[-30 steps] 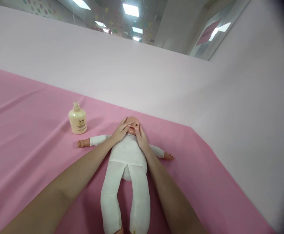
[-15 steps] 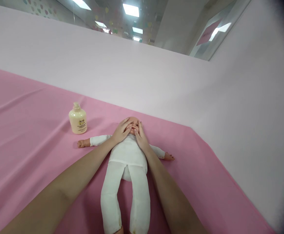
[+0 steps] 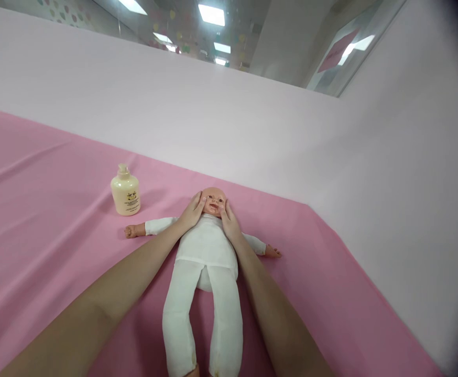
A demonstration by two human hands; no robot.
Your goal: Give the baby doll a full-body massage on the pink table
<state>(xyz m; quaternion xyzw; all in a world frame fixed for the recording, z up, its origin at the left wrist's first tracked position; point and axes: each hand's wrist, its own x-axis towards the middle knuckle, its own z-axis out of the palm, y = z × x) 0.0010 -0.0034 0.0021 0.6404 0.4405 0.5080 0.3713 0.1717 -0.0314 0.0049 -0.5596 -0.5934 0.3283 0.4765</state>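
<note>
A baby doll with a white cloth body lies on its back, arms spread to both sides and legs toward me. My left hand rests along the left side of the doll's head, its fingers stretched out against the cheek. On the other side, my right hand lies against the opposite cheek, fingers extended too. Between the two hands the doll's eyes and mouth show. Neither hand is closed round anything.
A cream pump bottle stands left of the doll, above its outstretched arm. Pink cloth with folds covers the surface. A white wall rises behind and on the right, with a glass panel above it.
Both hands have slid outward from the middle of the doll's face to its cheeks, uncovering the eyes and forehead. The doll and the bottle stay where they were.
</note>
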